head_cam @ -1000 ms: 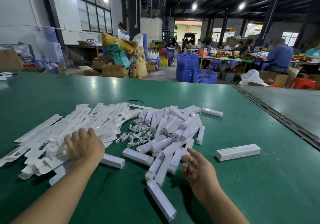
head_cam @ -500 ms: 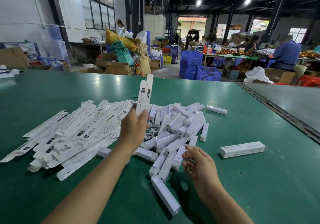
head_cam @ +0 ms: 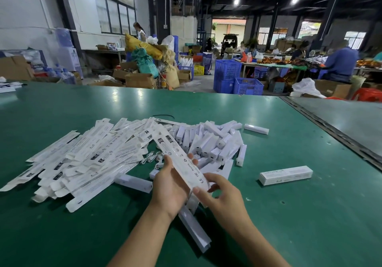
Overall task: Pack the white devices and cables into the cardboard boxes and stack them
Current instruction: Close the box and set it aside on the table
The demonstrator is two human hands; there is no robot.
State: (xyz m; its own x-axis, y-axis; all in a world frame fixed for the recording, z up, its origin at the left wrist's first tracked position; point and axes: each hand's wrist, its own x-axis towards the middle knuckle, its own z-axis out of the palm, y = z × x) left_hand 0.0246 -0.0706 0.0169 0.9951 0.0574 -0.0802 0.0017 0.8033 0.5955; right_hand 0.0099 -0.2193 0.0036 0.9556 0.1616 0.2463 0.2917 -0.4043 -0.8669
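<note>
My left hand [head_cam: 169, 186] grips a long flat white carton [head_cam: 177, 155] slanting up and to the left over the table. My right hand [head_cam: 222, 196] pinches the carton's near end. A heap of flat unfolded cartons [head_cam: 88, 155] lies to the left. A pile of white stick-shaped devices [head_cam: 210, 142] sits behind my hands, with coiled white cables [head_cam: 153, 157] between the two piles. One closed packed box [head_cam: 286, 174] lies alone to the right. Another white device [head_cam: 194, 230] lies under my wrists.
The green table [head_cam: 289, 225] stretches wide; a dark seam [head_cam: 330, 126] runs along its right side. A single device [head_cam: 256, 129] lies apart at the back of the pile. Beyond the table's far edge stand blue crates [head_cam: 227, 74], cardboard boxes and seated workers.
My left hand lifted one flat carton from the heap, swung it up, then brought it down in front of me. My right hand rose from the table and took its near end.
</note>
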